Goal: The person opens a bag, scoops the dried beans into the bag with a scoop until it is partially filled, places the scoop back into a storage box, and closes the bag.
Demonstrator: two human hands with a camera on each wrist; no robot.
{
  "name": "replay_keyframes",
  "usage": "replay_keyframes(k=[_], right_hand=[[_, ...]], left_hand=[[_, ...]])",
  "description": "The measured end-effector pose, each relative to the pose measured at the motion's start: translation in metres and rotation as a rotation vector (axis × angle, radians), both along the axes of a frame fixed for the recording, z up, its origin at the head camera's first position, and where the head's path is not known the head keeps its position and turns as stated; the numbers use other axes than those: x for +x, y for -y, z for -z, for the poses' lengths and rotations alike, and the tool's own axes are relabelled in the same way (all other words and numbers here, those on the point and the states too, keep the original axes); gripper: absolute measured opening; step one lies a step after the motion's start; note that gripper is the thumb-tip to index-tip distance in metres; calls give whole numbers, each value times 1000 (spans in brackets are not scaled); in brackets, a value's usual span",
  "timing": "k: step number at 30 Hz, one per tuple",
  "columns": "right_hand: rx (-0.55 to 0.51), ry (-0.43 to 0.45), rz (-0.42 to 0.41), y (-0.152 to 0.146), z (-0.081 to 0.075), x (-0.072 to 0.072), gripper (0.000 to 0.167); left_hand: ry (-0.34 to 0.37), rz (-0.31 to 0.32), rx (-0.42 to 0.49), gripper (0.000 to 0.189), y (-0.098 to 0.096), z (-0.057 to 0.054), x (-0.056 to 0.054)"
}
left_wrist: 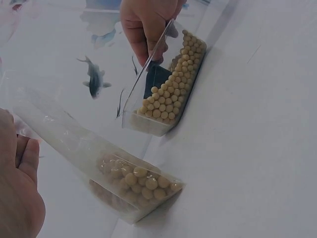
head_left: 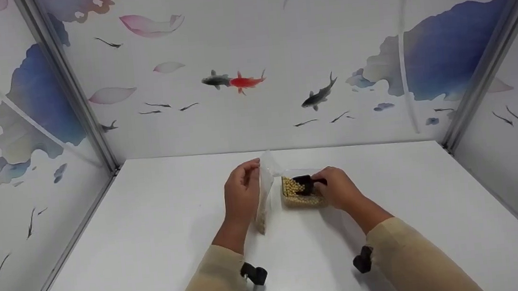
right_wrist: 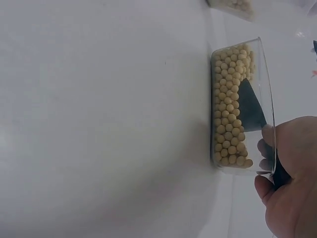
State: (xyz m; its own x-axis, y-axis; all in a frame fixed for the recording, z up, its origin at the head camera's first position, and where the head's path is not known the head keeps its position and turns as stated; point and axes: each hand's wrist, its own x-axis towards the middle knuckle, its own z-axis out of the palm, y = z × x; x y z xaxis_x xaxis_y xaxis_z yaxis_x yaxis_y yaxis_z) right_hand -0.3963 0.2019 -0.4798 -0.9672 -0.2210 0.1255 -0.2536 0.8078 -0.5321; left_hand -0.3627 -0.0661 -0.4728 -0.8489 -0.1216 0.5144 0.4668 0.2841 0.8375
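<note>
A clear rectangular container (right_wrist: 216,106) of round, pale yellow soybeans (left_wrist: 168,99) stands on the white table. My right hand (head_left: 337,188) grips the handle of a small black scoop (right_wrist: 250,106), whose blade sits in among the beans. To the left, my left hand (head_left: 243,190) holds a clear plastic bag (left_wrist: 69,134) by its upper part. Soybeans (left_wrist: 143,183) fill the bottom of this bag, which hangs upright with its lower end close over the table. The left fingertips are partly hidden behind the bag.
White table surface (head_left: 155,250) spreads around the hands. Wall panels (head_left: 248,37) printed with fish and petals enclose the back and both sides, with metal posts (head_left: 70,87) at the corners. Black camera mounts (head_left: 255,274) sit on both wrists.
</note>
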Motion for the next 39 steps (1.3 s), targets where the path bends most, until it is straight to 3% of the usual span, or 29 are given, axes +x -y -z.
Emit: replay_keyframes(k=[7, 17, 29, 39], right_hand=[[-77, -6, 22, -4, 8, 0, 33], [-171, 13, 34, -17, 3, 5, 36], [-348, 104, 70, -38, 10, 9, 41], [-422, 93, 116, -40, -3, 14, 39]], left_hand=[[11, -11, 4, 18, 0, 3, 1], [0, -9, 7, 18, 1, 1, 1], [-26, -2, 0, 19, 2, 4, 0], [-16, -7, -8, 19, 0, 2, -1]])
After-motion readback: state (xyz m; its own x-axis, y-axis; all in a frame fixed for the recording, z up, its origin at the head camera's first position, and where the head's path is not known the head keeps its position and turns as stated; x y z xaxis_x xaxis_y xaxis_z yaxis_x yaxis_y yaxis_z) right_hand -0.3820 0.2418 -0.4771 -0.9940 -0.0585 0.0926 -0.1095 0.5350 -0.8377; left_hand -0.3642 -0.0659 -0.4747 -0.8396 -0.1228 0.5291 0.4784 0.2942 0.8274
